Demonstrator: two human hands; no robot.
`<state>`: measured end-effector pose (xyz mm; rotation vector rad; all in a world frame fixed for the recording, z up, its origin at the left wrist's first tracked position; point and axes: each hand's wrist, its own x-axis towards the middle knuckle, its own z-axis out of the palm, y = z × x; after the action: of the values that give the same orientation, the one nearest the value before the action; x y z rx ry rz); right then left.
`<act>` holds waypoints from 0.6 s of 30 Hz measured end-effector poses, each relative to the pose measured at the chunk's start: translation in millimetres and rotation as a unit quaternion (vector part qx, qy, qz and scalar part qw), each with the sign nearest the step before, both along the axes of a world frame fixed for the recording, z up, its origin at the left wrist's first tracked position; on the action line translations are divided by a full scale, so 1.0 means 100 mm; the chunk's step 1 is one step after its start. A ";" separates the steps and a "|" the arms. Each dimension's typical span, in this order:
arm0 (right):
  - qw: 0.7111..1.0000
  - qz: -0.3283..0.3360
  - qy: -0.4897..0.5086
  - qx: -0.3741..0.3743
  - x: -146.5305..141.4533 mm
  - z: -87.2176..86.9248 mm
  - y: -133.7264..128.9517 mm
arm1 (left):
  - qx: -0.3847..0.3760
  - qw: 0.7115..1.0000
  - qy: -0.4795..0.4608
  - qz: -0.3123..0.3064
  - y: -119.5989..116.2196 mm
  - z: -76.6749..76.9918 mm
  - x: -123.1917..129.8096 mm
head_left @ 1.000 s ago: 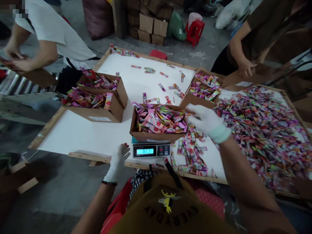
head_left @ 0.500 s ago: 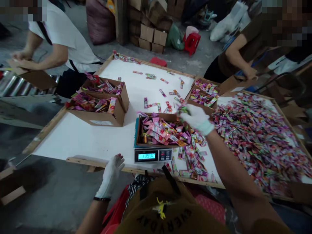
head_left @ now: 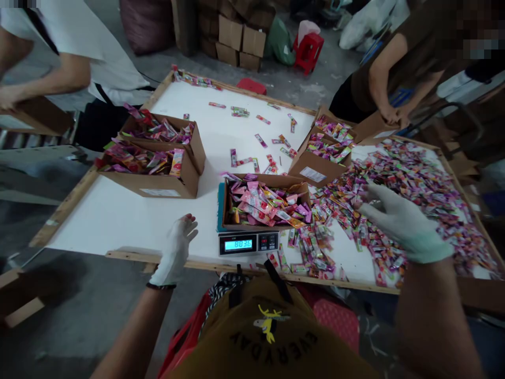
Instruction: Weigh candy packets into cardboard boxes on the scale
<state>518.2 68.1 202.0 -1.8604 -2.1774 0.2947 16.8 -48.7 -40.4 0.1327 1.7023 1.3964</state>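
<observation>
A cardboard box (head_left: pixel 268 228) filled with small pink and purple packets rests on a digital scale (head_left: pixel 248 243) with a lit blue display. Gloved in white, my left hand (head_left: pixel 176 247) hovers over the table's front edge, left of the scale, fingers apart and holding nothing. My right hand (head_left: pixel 398 218), also gloved, is over the large packet pile (head_left: pixel 426 195) on the right, fingers spread with nothing visible in them. Loose packets (head_left: pixel 315 250) lie between the scale and that pile.
Two filled boxes (head_left: pixel 158 184) stand on the white table (head_left: pixel 90 216) at left, two more (head_left: pixel 321 171) behind at right. A person in white (head_left: pixel 94 47) handles a box at left; a person in brown (head_left: pixel 394 58) handles one at right. A red stool (head_left: pixel 309 52) stands behind.
My right hand has moved from the box on the scale rightward to the pile; the packets it held are gone from it. The display reading has changed. The camera view has shifted slightly.
</observation>
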 end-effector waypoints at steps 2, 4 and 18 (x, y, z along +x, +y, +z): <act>0.998 0.059 0.026 -0.008 -0.38 0.03 0.01 | 0.006 1.000 0.003 -0.008 0.10 0.05 0.00; 0.991 0.131 0.023 -0.011 -0.74 0.05 0.05 | 0.009 1.000 -0.001 -0.011 0.15 0.09 0.05; 0.936 0.183 -0.224 -0.201 -1.68 -0.44 0.30 | -0.020 0.998 -0.058 0.025 -0.23 -0.05 0.21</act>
<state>350.6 98.3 158.3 -1.8396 -2.9782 0.4518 38.1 -71.9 -45.4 -0.0131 1.6455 1.3780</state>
